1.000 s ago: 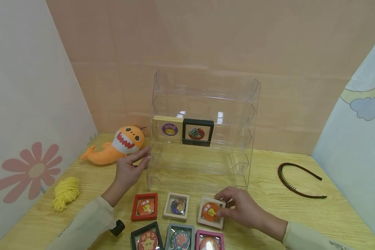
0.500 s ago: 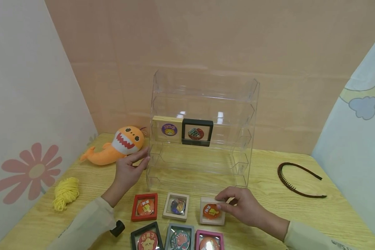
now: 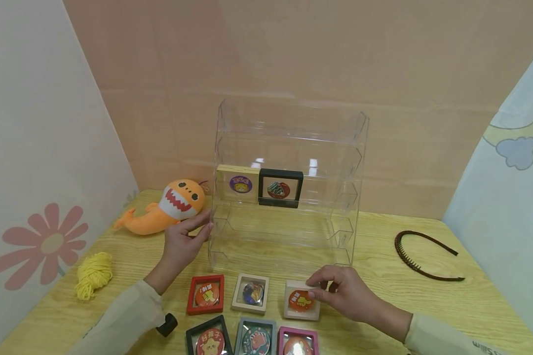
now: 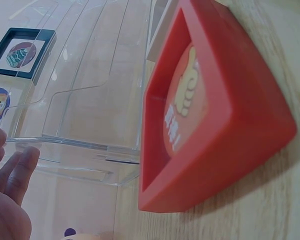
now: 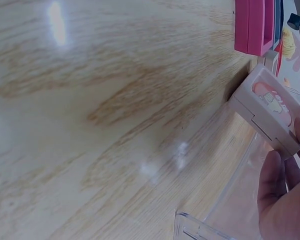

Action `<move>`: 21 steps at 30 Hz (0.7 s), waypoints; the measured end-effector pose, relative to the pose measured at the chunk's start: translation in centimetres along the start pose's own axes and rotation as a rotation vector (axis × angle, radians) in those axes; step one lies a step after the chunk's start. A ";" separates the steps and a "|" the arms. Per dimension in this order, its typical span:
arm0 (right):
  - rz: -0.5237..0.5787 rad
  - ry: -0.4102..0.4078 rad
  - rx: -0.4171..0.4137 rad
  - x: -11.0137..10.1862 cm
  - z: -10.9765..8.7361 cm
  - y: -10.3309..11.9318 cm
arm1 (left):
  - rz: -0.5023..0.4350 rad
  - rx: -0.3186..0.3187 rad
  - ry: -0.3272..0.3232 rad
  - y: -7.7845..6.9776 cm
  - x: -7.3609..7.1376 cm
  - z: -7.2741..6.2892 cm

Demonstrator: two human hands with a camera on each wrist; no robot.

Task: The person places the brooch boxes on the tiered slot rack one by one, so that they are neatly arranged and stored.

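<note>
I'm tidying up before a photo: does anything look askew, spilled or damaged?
One thing: the black frame at the left of the nearest row is turned at an angle, while the gray frame beside it sits nearly straight. I see no spill or damage.

Hands [image 3: 183, 245] [image 3: 344, 293] well apart, right in pinch.

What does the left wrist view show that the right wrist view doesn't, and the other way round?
Only the left wrist view: the pale yellow frame and the black frame, side by side in the clear rack. The left hand is plain only here.

Only the right wrist view: the pink frame, and the right hand holding the pale frame.

Both: the clear rack, the wood-grain tabletop and seemingly the red frame, large in the left view, a thin sliver in the right.
</note>
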State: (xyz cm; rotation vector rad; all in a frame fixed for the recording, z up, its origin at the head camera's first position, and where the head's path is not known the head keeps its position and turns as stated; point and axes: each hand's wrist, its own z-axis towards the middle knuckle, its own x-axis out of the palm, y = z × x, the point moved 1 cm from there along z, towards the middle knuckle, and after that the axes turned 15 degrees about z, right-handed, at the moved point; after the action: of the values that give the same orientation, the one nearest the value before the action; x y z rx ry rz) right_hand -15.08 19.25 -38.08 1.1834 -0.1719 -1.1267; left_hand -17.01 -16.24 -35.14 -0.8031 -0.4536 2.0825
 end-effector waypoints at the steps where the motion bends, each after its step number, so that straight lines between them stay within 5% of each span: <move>1: 0.003 0.000 0.000 0.0 0.0 0.0 | 0.000 -0.002 0.001 0.0 0.0 0.0; 5: 0.013 0.004 -0.001 0.0 0.0 0.0 | 0.002 -0.001 0.001 0.1 0.0 0.0; 14: 0.016 0.043 -0.030 -0.2 0.0 -0.1 | -0.044 -0.029 -0.012 3.0 0.9 -0.6; 21: 0.012 0.068 -0.037 -0.3 -0.1 0.0 | -0.045 -0.028 -0.014 2.9 0.9 -0.5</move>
State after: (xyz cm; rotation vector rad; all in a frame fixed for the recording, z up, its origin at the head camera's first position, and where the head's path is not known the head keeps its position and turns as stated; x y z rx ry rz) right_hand -15.15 19.55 -37.99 1.1844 -0.1050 -1.0731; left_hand -18.73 -17.18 -37.50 -0.7882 -0.5056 2.0451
